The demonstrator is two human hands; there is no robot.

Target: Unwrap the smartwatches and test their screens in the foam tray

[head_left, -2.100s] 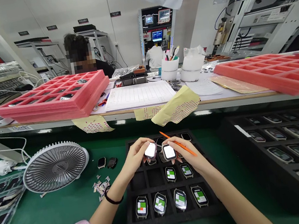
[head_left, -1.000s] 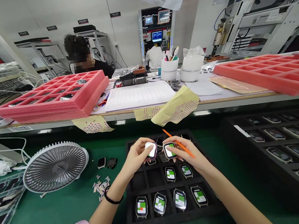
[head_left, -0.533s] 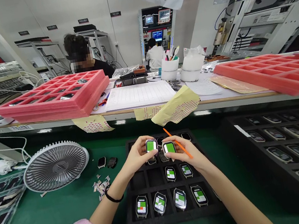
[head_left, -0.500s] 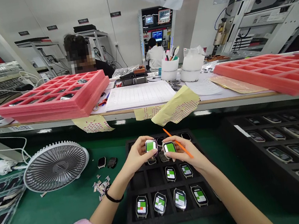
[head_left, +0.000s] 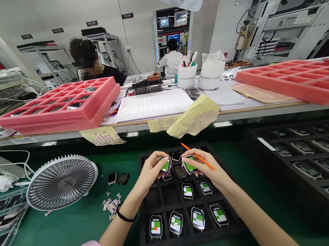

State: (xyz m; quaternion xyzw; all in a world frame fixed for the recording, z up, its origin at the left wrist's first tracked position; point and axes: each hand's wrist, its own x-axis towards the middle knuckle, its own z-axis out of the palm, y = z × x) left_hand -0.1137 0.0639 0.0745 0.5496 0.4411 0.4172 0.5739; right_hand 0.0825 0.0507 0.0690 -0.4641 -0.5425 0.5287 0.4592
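My left hand [head_left: 152, 169] is closed on a smartwatch [head_left: 166, 165] with a lit green-and-white screen, tilted to the side. Another lit smartwatch [head_left: 190, 164] is gripped in my right hand [head_left: 206, 167], its thumb lying across the screen. An orange pen-like stick [head_left: 198, 157] is tucked along the back of that hand's fingers. Both watches are held apart above a black foam tray [head_left: 179, 242]. Several watches sit in its pockets, among them a lit one [head_left: 156, 226] in the front row and one [head_left: 187, 191] in the middle row. My hands hide part of the back rows.
A grey fan [head_left: 63, 182] stands left, near two loose watch bodies [head_left: 112, 178] and small scraps [head_left: 112, 205]. A second black tray [head_left: 290, 186] of watches is at right. Pink foam trays [head_left: 58, 121] sit on the shelf ahead, where yellow sheets [head_left: 196, 117] overhang. Two people are beyond.
The watch in my left hand has tilted sideways. My right hand has shifted slightly right with its watch, and the thumb has moved onto the screen.
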